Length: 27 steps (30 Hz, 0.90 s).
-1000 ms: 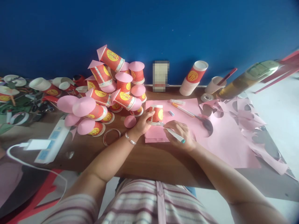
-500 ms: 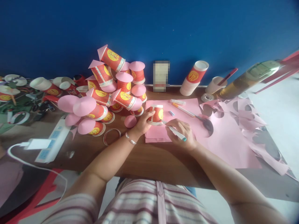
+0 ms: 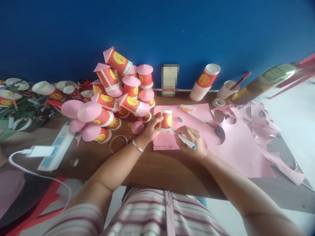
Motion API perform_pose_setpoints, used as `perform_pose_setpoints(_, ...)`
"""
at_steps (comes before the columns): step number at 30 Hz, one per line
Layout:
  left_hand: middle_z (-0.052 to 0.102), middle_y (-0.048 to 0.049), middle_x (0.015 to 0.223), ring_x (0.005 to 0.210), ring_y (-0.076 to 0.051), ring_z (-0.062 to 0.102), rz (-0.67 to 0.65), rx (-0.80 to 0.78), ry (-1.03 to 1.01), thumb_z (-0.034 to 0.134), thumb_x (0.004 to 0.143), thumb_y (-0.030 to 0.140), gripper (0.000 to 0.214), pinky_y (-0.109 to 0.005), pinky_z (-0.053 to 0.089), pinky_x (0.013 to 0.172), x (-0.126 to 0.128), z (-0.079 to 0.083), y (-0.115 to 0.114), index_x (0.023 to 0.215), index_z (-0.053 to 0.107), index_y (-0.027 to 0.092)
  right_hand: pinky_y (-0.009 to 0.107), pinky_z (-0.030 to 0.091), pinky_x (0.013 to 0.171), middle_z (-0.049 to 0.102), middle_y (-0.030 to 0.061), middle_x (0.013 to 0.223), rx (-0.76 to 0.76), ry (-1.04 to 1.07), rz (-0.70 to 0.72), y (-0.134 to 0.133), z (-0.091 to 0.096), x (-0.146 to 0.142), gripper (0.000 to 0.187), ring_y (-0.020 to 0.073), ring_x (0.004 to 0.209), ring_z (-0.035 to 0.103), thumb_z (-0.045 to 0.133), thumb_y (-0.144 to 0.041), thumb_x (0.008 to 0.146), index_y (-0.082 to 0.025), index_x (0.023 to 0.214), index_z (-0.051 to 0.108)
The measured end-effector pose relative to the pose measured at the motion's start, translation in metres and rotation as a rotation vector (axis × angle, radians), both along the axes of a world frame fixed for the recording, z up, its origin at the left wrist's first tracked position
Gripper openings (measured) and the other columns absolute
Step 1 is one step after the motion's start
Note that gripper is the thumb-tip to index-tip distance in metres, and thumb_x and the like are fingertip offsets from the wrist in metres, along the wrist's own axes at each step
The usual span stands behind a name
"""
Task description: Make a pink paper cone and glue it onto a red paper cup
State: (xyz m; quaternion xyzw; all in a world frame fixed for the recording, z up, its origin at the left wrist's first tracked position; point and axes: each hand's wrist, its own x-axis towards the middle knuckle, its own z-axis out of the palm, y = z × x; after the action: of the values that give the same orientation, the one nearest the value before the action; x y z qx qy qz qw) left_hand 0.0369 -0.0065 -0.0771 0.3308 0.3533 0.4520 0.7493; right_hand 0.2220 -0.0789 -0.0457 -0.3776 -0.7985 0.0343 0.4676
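Note:
My left hand (image 3: pixel 151 128) is wrapped round a red paper cup (image 3: pixel 166 120) with a yellow round print and a white vertical strip. The cup is held over a stack of pink paper sheets (image 3: pixel 164 144). Between the fingers of my right hand (image 3: pixel 194 142) is a white marker (image 3: pixel 186 140) with a green end. Its tip is at the cup's lower right edge; whether it touches is too small to tell. On the pink sheets beyond lie the marker's small cap-like piece (image 3: pixel 181 119), an orange-and-white pen (image 3: pixel 194 116) and a white tube (image 3: pixel 187 107).
Several red cups with pink cone tops (image 3: pixel 105 77) are piled at the left. Stacked cups (image 3: pixel 200 91), a tape roll (image 3: pixel 219 103), a pen cup (image 3: pixel 227 89) and a bottle (image 3: pixel 261 83) stand at the back right. Pink scraps (image 3: pixel 265 123) lie right; a power strip (image 3: pixel 56 149) left.

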Motion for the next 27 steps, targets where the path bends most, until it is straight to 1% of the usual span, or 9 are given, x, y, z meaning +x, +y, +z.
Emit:
perform_pose_setpoints(3,0.072,-0.0054,0.092,0.099,-0.026,0.069,-0.008,0.05,-0.003,0.075,0.079,0.038,0.017,-0.039,0.059,0.082,0.0008,0.0018,0.0,0.088,0.07,0.024,0.027,0.057,0.063,0.073,0.0021,0.081,0.0,-0.009,0.002,-0.0008,0.002,-0.0003,0.014,0.016,0.066,0.069,0.059,-0.013,0.095,-0.024,0.103,0.06)
perform_pose_setpoints(8,0.072,-0.0046,0.091,0.09,-0.023,0.069,-0.03,0.086,-0.031,0.073,0.079,0.04,0.019,-0.037,0.058,0.083,0.0021,0.0006,0.001,0.088,0.071,0.023,0.027,0.058,0.064,0.073,0.0019,0.081,-0.02,-0.015,0.024,-0.0022,0.004,-0.0009,0.015,0.0159,0.067,0.07,0.059,-0.013,0.095,-0.024,0.105,0.061)
perform_pose_setpoints(11,0.073,-0.0039,0.091,0.087,-0.023,0.068,-0.049,0.09,-0.068,0.073,0.08,0.042,0.021,-0.036,0.058,0.083,0.0021,-0.0021,0.0013,0.091,0.072,0.023,0.027,0.058,0.064,0.073,0.0022,0.081,-0.007,-0.012,0.032,-0.0024,0.0031,-0.0021,0.014,0.0158,0.068,0.07,0.059,-0.012,0.095,-0.023,0.104,0.06)
perform_pose_setpoints(14,0.072,-0.0024,0.089,0.084,-0.02,0.068,-0.052,0.096,-0.08,0.074,0.081,0.04,0.02,-0.033,0.057,0.08,0.002,-0.0027,0.0007,0.091,0.071,0.023,0.027,0.058,0.065,0.073,0.0025,0.081,-0.007,-0.001,0.047,-0.0021,0.0008,-0.0028,0.015,0.0158,0.069,0.07,0.059,-0.012,0.095,-0.023,0.105,0.06)
perform_pose_setpoints(19,0.072,-0.0006,0.088,0.085,-0.019,0.069,-0.032,0.08,-0.074,0.076,0.078,0.04,0.024,-0.032,0.058,0.08,0.0031,0.0015,-0.001,0.091,0.068,0.022,0.027,0.058,0.065,0.073,0.0016,0.081,0.004,0.018,0.071,-0.0026,-0.0012,-0.0012,0.021,0.0159,0.068,0.07,0.061,-0.011,0.093,-0.024,0.109,0.061)
perform_pose_setpoints(23,0.07,0.0002,0.082,0.082,-0.017,0.069,-0.04,0.09,-0.099,0.076,0.079,0.037,0.02,-0.029,0.057,0.078,0.0036,0.0032,-0.0012,0.087,0.068,0.02,0.027,0.057,0.065,0.073,0.0014,0.081,-0.002,0.023,0.067,-0.0032,-0.0005,-0.0006,0.02,0.0159,0.068,0.07,0.061,-0.011,0.093,-0.024,0.108,0.061)
perform_pose_setpoints(27,0.072,-0.0001,0.086,0.084,-0.017,0.069,-0.04,0.083,-0.119,0.075,0.079,0.038,0.021,-0.029,0.057,0.079,0.0032,0.001,0.0,0.09,0.07,0.02,0.027,0.057,0.063,0.073,0.0016,0.08,-0.005,0.014,0.083,-0.003,0.0001,-0.0016,0.017,0.0156,0.066,0.07,0.059,-0.012,0.094,-0.024,0.106,0.06)
